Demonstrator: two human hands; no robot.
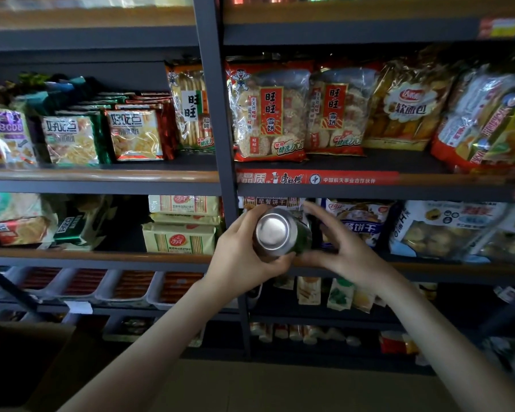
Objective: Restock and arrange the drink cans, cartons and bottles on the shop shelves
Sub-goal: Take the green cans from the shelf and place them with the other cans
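A green drink can [281, 233] lies on its side in mid-air in front of the shelves, its silver base turned toward me. My left hand [244, 251] grips it from the left, fingers curled over the top and thumb under it. My right hand [339, 248] holds its far end from the right, fingers spread round it. Both hands hover just before the dark upright post [217, 120] at the height of the third shelf [149, 257].
Snack bags and biscuit packs [268, 114] fill the shelves at eye level and below. Trays of packets [125, 285] sit lower left. A brown cardboard box [27, 364] stands on the floor at bottom left. Blurred cans line the top shelf [339, 13].
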